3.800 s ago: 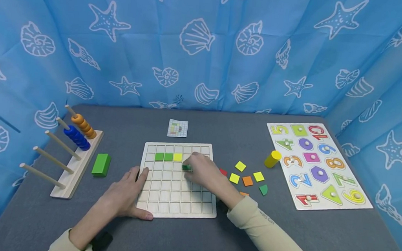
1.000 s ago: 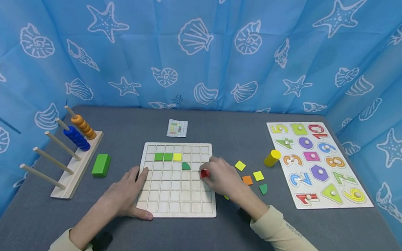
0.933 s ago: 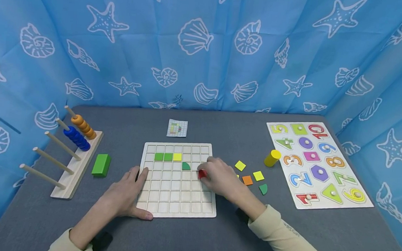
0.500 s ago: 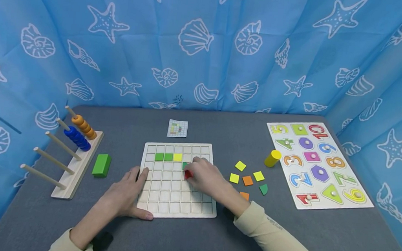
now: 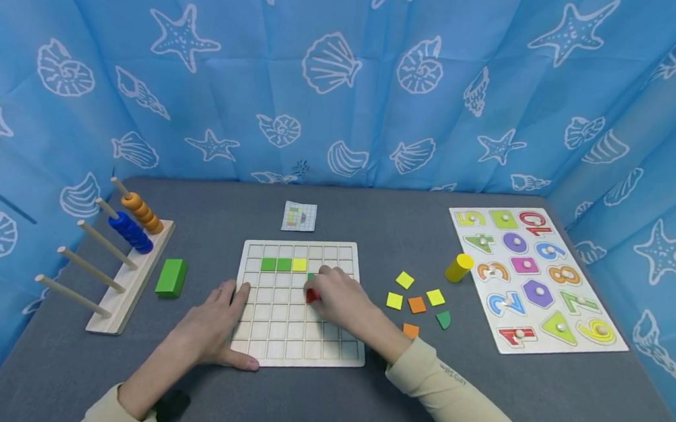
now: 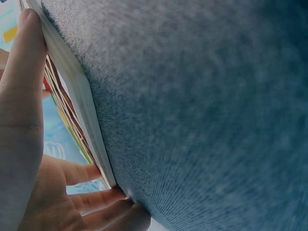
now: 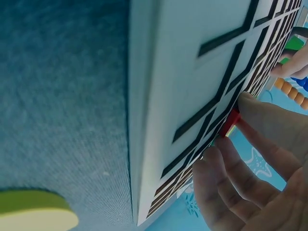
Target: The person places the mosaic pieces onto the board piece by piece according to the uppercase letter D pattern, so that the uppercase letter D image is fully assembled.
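Left hand (image 5: pixel 212 330): flat on the grey tabletop (image 5: pixel 323 395), fingers straight, fingertips and thumb against the left edge of the wooden grid board (image 5: pixel 279 349) — holding nothing.
Right hand (image 5: pixel 343 299): over the board's middle, fingers pinching a small red piece (image 5: pixel 311 296) down on a grid cell.
Red piece: just below a dark green piece (image 5: pixel 311 277), mostly hidden by the fingers.
Board's upper row: two green squares (image 5: pixel 276 264) and one yellow square (image 5: pixel 299 265), side by side.
Right of board: loose yellow, orange and green tiles (image 5: pixel 417 304) — a yellow cylinder (image 5: pixel 459 267) beyond them.
Far: a small pattern card (image 5: pixel 298 216) behind the board.
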`<state>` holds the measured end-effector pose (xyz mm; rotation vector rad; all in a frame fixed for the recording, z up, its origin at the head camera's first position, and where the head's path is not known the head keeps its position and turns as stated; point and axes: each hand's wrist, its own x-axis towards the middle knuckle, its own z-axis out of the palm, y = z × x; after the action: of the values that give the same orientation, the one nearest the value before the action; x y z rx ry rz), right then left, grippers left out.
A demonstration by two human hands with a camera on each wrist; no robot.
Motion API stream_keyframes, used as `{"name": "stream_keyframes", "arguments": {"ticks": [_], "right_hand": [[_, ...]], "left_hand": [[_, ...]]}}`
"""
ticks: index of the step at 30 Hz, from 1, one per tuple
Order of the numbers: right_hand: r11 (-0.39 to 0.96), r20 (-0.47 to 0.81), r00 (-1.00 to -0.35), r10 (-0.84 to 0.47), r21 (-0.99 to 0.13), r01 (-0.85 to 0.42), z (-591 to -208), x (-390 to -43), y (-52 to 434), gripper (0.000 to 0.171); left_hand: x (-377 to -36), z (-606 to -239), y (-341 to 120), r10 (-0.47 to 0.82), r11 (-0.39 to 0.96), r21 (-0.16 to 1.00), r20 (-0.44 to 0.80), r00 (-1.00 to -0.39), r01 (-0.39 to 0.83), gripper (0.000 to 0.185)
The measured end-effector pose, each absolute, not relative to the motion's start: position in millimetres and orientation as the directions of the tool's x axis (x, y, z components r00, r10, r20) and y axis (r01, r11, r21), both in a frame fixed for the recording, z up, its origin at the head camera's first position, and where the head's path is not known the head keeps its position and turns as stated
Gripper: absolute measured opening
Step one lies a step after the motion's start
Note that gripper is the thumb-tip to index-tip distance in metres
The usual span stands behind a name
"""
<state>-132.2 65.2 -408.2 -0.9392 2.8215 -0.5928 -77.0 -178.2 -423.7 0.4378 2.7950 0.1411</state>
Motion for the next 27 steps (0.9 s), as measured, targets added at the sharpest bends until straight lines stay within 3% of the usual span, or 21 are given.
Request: {"name": "stream_keyframes", "arguments": {"ticks": [27], "right_hand": [[0.717, 0.034, -0.789, -0.613, -0.395, -0.575, -407.8, -130.0, 65.2, 0.011]], "left_hand": [[-77.6, -422.8, -177.5, 0.305, 0.951, 0.154, -0.308, -0.901, 0.269, 0.139]]}}
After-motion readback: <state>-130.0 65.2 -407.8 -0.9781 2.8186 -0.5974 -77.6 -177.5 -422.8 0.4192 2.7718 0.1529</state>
